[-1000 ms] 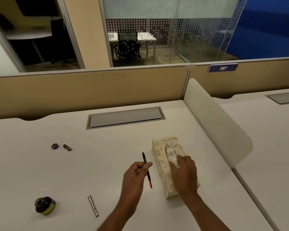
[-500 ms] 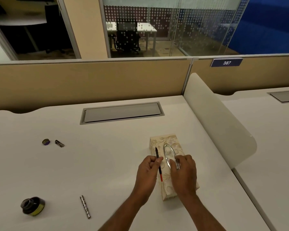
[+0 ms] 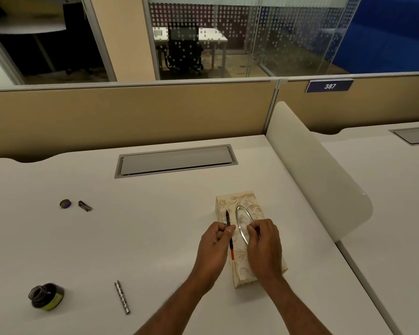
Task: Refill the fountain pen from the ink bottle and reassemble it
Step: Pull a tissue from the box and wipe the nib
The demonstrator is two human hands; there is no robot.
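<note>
My left hand (image 3: 214, 245) pinches the fountain pen's front section (image 3: 228, 220), a thin black piece with its nib pointing away and a red converter end below my fingers. It hovers over the left edge of a floral tissue box (image 3: 230, 201). My right hand (image 3: 264, 245) rests on the box, its fingertips pinched together at the oval opening, apparently on a tissue that is hidden under them. The open ink bottle (image 3: 45, 296) stands at the near left. The silver pen barrel (image 3: 122, 296) lies to its right.
The bottle's cap (image 3: 65, 203) and the pen's cap (image 3: 85, 206) lie far left on the white desk. A grey cable hatch (image 3: 176, 160) sits at the back. A white curved divider (image 3: 319, 170) borders the desk on the right.
My left hand carried the pen section rightward to the tissue box's left edge. My right hand's fingers curled up at the oval opening.
</note>
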